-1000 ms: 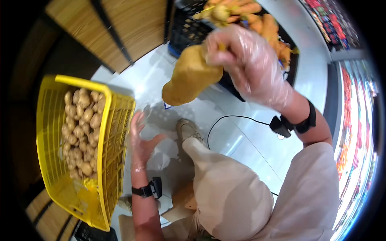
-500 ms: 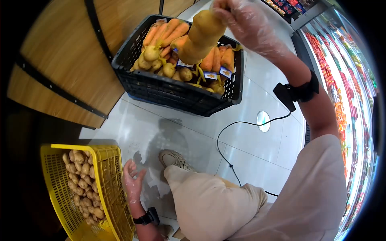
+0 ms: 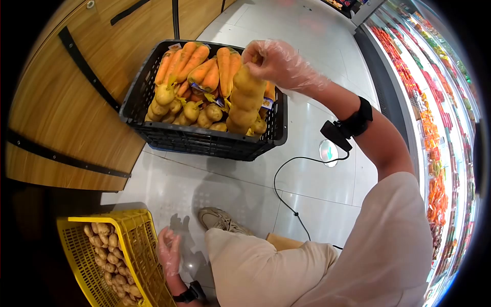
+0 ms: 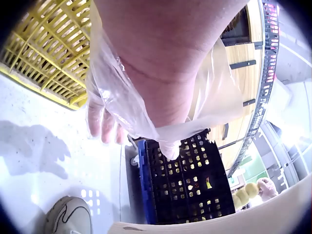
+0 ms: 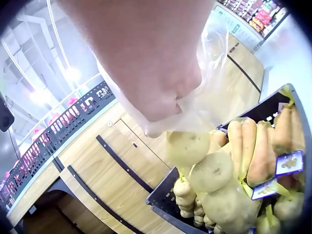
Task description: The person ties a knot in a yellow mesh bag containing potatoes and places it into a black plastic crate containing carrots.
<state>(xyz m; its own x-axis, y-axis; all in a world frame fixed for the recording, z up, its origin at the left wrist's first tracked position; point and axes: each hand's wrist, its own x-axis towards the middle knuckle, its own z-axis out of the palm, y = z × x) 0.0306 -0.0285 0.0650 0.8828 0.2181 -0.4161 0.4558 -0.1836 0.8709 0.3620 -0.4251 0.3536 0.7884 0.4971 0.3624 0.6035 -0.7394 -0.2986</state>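
From my right hand [image 3: 279, 64], in a thin clear plastic glove, hangs a yellow net bag of potatoes [image 3: 246, 100], its top gripped in curled fingers. The bag overlaps the front right part of a black crate [image 3: 204, 140] in the head view. Inside that crate are bagged carrots [image 3: 192, 61] at the back and net bags of potatoes [image 3: 186, 112] along the front. My left hand [image 3: 169, 250], gloved too, hangs with loosely bent fingers beside a yellow crate [image 3: 135, 240] and holds nothing. Loose potatoes [image 3: 110, 256] lie in the yellow crate.
Wooden cabinets [image 3: 56, 102] with black strips line the left side. Lit produce shelves [image 3: 434, 153] run along the right. A black cable [image 3: 276, 184] trails from the right wrist camera over the tiled floor [image 3: 327, 204]. My shoe [image 3: 220, 220] stands between the crates.
The black crate has come fully into the head view. My right hand has carried the potato bag over it and lowered it toward the front. My left hand still hangs by the yellow crate.
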